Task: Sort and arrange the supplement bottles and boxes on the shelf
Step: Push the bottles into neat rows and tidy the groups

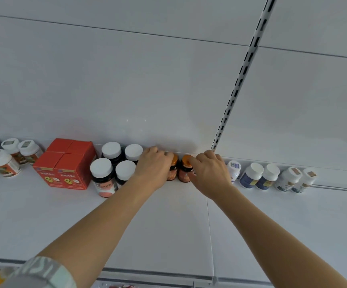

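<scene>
At frame centre, 2 orange-capped bottles are gripped: one point(173, 167) by the left hand point(155, 167), the other point(186, 169) by the right hand point(210, 171); label writing is unreadable

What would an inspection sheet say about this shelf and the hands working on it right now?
Surface: white shelf, back panel behind it.
Job's things: two orange-capped bottles at the back; four dark bottles with white caps to their left; red boxes; small white bottles far left; white and blue bottles on the right.
Clutter: nothing seen.
Hands: left hand curled over one orange-capped bottle; right hand gripping the other.
Cables: nothing seen.
Surroundings: slotted upright rail on the panel; patterned sleeve at bottom left.
</scene>
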The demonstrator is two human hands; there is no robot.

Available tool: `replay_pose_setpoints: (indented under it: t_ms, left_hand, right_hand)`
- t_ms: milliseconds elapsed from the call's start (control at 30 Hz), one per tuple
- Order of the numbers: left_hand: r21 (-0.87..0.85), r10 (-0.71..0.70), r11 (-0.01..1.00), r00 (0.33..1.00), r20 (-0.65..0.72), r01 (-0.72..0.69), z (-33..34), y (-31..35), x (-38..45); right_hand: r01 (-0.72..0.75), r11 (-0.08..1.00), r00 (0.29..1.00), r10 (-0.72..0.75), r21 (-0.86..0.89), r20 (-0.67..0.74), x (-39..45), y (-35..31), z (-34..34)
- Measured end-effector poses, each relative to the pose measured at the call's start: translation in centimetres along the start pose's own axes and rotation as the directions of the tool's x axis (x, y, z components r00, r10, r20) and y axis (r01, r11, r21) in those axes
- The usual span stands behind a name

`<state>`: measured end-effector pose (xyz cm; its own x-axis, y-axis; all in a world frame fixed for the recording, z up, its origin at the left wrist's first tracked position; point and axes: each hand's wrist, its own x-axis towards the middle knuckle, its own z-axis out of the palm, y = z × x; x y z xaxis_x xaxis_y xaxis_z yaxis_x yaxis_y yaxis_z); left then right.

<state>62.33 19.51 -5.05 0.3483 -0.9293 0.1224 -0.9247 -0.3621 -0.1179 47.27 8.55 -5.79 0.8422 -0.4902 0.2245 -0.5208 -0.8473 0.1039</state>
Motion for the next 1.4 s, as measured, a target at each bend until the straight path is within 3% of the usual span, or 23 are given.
replay_pose_setpoints:
  t_ms: [400, 667, 867, 1000, 1200, 1400]
  left_hand:
    - [-0.042, 0.012, 0.999, 0.999, -0.053, -0.014, 0.8, -0.1, 0.7]
    - [-0.083, 0.038, 0.996, 0.995, -0.088, -0.045, 1.0, -0.5, 0.5]
    - [-0.159, 0.046, 0.984, 0.982, -0.183, -0.076, 0.0, -0.4, 0.6]
    - [-0.204, 0.104, 0.965, 0.953, -0.283, -0.166, -0.7, 1.7, 1.2]
    - [-0.251, 0.194, 0.926, 0.926, -0.325, -0.282, -0.4, 6.6, 1.8]
    - [-0.245, 0.187, 0.934, 0.941, -0.283, -0.26, 0.5, 10.0, 3.1]
  right_hand:
    - [0.061, 0.998, 0.995, -0.061, -0.001, -0.073, 1.0, 0.9, 1.7]
    - [0.053, 0.998, 0.994, -0.049, 0.037, -0.096, 0.6, 0.8, 1.6]
    - [0.009, 0.999, 0.982, 0.0, 0.047, -0.19, -0.8, 2.3, 0.5]
    - [-0.078, 0.994, 0.972, 0.093, 0.076, -0.214, -2.6, 5.0, -0.3]
    - [-0.179, 0.982, 0.967, 0.186, 0.057, -0.173, -5.2, 9.5, -0.5]
    - [-0.097, 0.994, 0.981, 0.102, 0.041, -0.162, -5.4, 11.7, 0.3]
